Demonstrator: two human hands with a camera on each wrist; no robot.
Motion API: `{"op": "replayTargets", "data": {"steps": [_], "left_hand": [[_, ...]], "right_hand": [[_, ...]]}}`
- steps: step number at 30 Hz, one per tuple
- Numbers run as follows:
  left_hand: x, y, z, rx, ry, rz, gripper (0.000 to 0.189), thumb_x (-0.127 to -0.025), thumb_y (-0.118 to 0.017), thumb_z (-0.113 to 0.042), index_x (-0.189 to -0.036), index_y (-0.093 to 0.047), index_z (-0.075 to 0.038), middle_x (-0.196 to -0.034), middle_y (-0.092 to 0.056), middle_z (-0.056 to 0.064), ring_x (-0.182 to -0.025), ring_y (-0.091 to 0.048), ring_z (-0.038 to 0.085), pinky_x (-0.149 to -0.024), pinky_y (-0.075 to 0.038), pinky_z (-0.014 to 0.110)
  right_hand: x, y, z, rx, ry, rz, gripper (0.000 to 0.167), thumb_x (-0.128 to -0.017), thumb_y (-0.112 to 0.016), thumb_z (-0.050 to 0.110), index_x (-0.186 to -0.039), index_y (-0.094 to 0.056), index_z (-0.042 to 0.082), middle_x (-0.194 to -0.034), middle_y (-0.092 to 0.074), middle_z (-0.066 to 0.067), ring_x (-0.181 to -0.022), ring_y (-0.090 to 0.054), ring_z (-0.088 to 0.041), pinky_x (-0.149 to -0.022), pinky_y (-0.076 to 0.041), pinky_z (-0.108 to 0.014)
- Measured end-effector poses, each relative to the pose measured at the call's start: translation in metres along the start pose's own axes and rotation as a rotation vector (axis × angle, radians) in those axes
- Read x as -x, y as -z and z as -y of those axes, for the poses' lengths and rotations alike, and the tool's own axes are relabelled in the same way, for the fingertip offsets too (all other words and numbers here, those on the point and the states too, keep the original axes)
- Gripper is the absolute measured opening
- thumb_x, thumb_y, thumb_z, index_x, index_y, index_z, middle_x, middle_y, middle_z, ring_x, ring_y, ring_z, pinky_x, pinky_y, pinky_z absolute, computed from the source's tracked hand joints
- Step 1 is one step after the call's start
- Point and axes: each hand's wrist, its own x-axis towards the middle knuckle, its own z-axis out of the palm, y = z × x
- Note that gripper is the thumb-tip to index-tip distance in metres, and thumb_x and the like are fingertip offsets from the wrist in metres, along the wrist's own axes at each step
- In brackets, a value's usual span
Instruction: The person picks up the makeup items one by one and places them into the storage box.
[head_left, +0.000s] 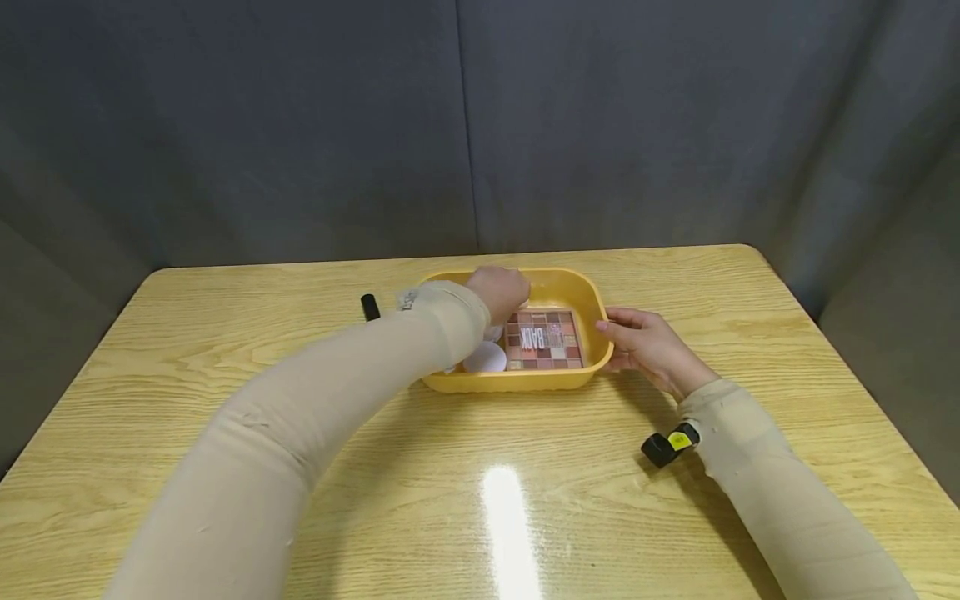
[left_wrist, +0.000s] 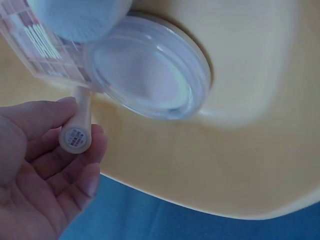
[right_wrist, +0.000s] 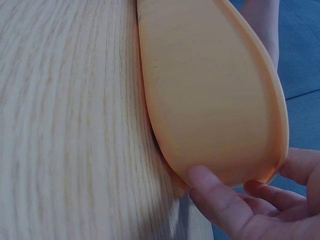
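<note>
A yellow plastic basin point(head_left: 506, 382) stands on the table. Inside it my left hand point(head_left: 498, 292) pinches a slim, pale cosmetic tube point(left_wrist: 77, 132) between thumb and fingers, its labelled round end towards the left wrist camera. An eyeshadow palette point(head_left: 543, 340) with many brown and pink squares lies on the basin's floor. Beside the palette is a white round lid point(head_left: 486, 357). The left wrist view shows a clear-rimmed round container point(left_wrist: 145, 70) close to the tube. My right hand point(head_left: 652, 350) grips the basin's right end, thumb at the rim, fingers against the outer wall.
The wooden table point(head_left: 420, 500) has a far edge before a dark grey curtain point(head_left: 315, 142). A black device with a yellow label point(head_left: 678, 442) sits at my right wrist. A black piece point(head_left: 370, 307) shows behind my left sleeve.
</note>
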Motion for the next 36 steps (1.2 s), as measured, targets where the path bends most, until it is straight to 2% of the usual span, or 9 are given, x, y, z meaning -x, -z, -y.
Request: {"op": "replayTargets", "data": {"steps": [4,13,22,25,29,33,36], "left_hand": [[0.000,-0.001,-0.003,0.005,0.011,-0.006,0.018,-0.096,-0.061,-0.010,-0.112,-0.068,-0.010,-0.104,-0.069,0.005,-0.085,-0.063,0.017,-0.078,-0.055,0.030],[-0.004,-0.002,-0.004,0.002,0.017,-0.008,0.020,-0.093,-0.064,-0.009,-0.112,-0.068,-0.011,-0.102,-0.069,0.004,-0.085,-0.063,0.016,-0.079,-0.055,0.031],[-0.007,-0.007,-0.005,0.004,0.019,0.013,0.018,-0.098,-0.058,-0.015,-0.113,-0.067,-0.011,-0.103,-0.069,0.003,-0.079,-0.061,0.014,-0.071,-0.055,0.029],[-0.005,-0.007,-0.006,0.071,0.027,0.060,0.012,-0.093,-0.063,-0.010,-0.105,-0.067,-0.013,-0.094,-0.066,0.002,-0.074,-0.054,0.013,-0.065,-0.050,0.024],[0.002,-0.004,-0.006,0.245,0.052,0.126,0.012,-0.087,-0.065,-0.005,-0.096,-0.063,-0.013,-0.084,-0.060,0.001,-0.070,-0.045,0.014,-0.060,-0.038,0.023],[0.009,0.002,-0.008,0.342,0.067,0.112,0.013,-0.087,-0.066,-0.004,-0.097,-0.063,-0.012,-0.083,-0.058,0.001,-0.072,-0.046,0.015,-0.062,-0.039,0.024],[0.015,0.004,-0.011,0.498,0.129,0.124,0.011,-0.091,-0.060,-0.008,-0.101,-0.062,-0.011,-0.085,-0.058,0.003,-0.073,-0.048,0.017,-0.064,-0.040,0.026]], "right_hand": [[0.001,0.000,0.001,0.004,0.003,0.000,0.053,-0.104,-0.045,0.016,-0.145,-0.029,-0.013,-0.137,-0.039,-0.037,-0.091,-0.063,-0.013,-0.077,-0.056,-0.031],[0.001,0.001,0.000,-0.001,0.001,0.003,0.053,-0.104,-0.045,0.016,-0.145,-0.028,-0.013,-0.138,-0.039,-0.037,-0.090,-0.063,-0.012,-0.077,-0.056,-0.031],[0.002,-0.001,0.001,-0.001,0.000,-0.001,0.053,-0.103,-0.046,0.015,-0.145,-0.029,-0.013,-0.138,-0.039,-0.037,-0.089,-0.063,-0.012,-0.076,-0.055,-0.030],[0.003,-0.001,0.001,0.005,0.002,-0.002,0.053,-0.103,-0.046,0.015,-0.145,-0.028,-0.013,-0.138,-0.039,-0.037,-0.090,-0.062,-0.012,-0.076,-0.056,-0.030],[0.004,0.000,0.001,0.006,0.000,0.001,0.054,-0.104,-0.045,0.015,-0.145,-0.028,-0.013,-0.138,-0.039,-0.037,-0.091,-0.062,-0.012,-0.077,-0.056,-0.031],[0.004,0.000,0.001,-0.002,-0.004,0.004,0.054,-0.104,-0.045,0.015,-0.145,-0.027,-0.014,-0.138,-0.038,-0.037,-0.090,-0.063,-0.012,-0.078,-0.055,-0.031],[0.004,0.000,0.000,0.000,-0.006,0.004,0.054,-0.104,-0.045,0.015,-0.145,-0.027,-0.014,-0.138,-0.038,-0.037,-0.091,-0.063,-0.012,-0.078,-0.055,-0.031]]}}
